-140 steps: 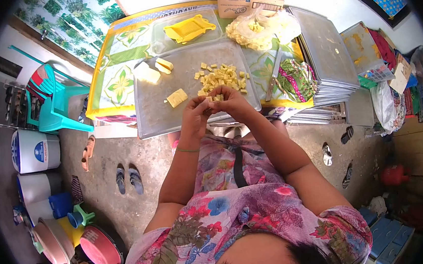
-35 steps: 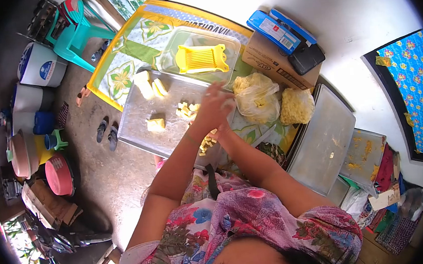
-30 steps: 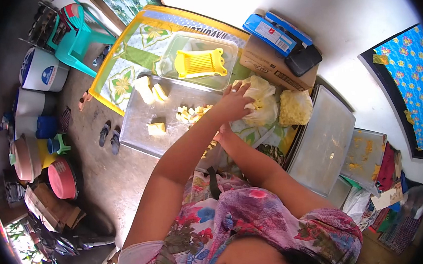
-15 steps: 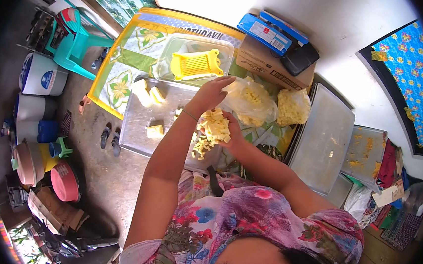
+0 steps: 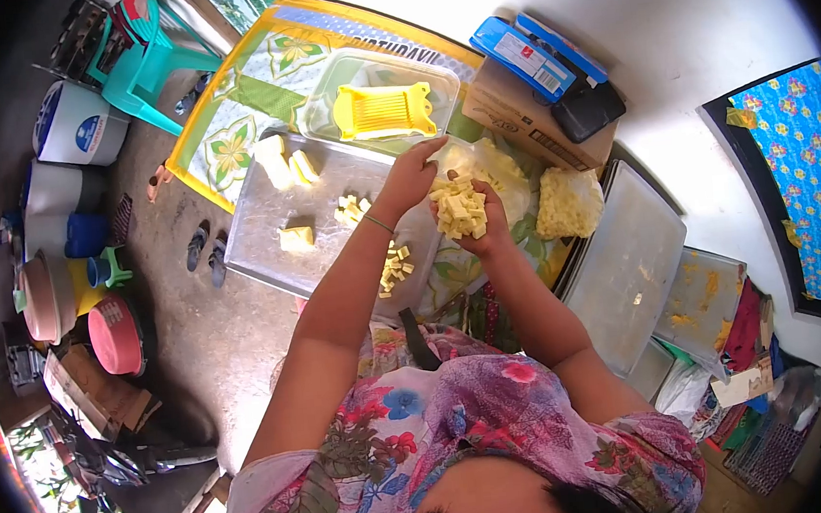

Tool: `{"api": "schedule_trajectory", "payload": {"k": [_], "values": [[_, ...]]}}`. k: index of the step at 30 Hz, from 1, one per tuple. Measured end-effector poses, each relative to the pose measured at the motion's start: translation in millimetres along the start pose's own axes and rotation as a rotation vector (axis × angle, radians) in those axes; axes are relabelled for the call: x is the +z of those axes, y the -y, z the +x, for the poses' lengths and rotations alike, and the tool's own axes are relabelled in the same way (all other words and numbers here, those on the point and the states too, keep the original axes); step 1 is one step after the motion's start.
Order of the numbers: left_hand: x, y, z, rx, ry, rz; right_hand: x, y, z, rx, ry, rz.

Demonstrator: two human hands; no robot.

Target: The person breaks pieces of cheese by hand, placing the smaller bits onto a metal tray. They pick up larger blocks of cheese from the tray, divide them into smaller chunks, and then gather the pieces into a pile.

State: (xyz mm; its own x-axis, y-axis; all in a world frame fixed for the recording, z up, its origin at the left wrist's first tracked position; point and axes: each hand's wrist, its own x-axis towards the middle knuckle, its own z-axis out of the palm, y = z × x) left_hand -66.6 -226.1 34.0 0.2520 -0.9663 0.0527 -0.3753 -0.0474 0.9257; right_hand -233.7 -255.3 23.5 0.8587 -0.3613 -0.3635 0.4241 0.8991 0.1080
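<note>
My right hand (image 5: pixel 488 221) is cupped around a heap of pale yellow cut pieces (image 5: pixel 460 207). The heap is beside a clear plastic bag (image 5: pixel 505 177) that holds more yellow pieces. My left hand (image 5: pixel 411 177) is at the bag's near edge, its thumb and fingers closed on the plastic. Under my left forearm lies a metal tray (image 5: pixel 259 225). On it are pale blocks (image 5: pixel 273 161), a single chunk (image 5: pixel 296 238), and two small piles of cut pieces (image 5: pixel 352 210). Beyond the tray, a yellow plastic slicer (image 5: pixel 385 111) rests on a clear container (image 5: pixel 322 109).
A filled bag (image 5: pixel 570 202) sits at the table's right, below a cardboard box (image 5: pixel 515 118) with blue packages (image 5: pixel 535 59) on it. Large metal trays (image 5: pixel 628 259) lean at the right. On the left floor are slippers (image 5: pixel 207 248), basins (image 5: pixel 115 335) and a green chair (image 5: pixel 151 79).
My right hand has carried the heap of cut pieces up and rightward from over the tray to the bag. My left hand has moved slightly left and stays at the bag's edge.
</note>
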Motion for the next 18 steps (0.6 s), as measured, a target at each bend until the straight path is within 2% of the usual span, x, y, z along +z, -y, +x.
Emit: {"api": "schedule_trajectory", "payload": {"k": [5,8,9,12,13,16,18], "values": [[-6,-2,0,0.09,0.02,0.127,-6,22,-2,-0.059,0.05,0.007],[-1,-24,-5,0.131,0.057,0.212,-10,37,5,-0.233,-0.073,0.034],[2,-32,-8,0.143,0.068,0.233,2,38,4,-0.309,-0.189,0.013],[8,-48,-13,0.071,0.069,0.227,8,47,1,-0.365,-0.187,-0.004],[10,-50,-13,0.096,0.041,0.215,13,51,1,-0.331,-0.144,0.122],[13,-43,-10,0.124,-0.001,0.184,43,49,-18,-0.408,-0.328,-0.198],[15,-43,-10,0.124,-0.007,0.142,56,54,-33,-0.357,-0.324,-0.241]]}}
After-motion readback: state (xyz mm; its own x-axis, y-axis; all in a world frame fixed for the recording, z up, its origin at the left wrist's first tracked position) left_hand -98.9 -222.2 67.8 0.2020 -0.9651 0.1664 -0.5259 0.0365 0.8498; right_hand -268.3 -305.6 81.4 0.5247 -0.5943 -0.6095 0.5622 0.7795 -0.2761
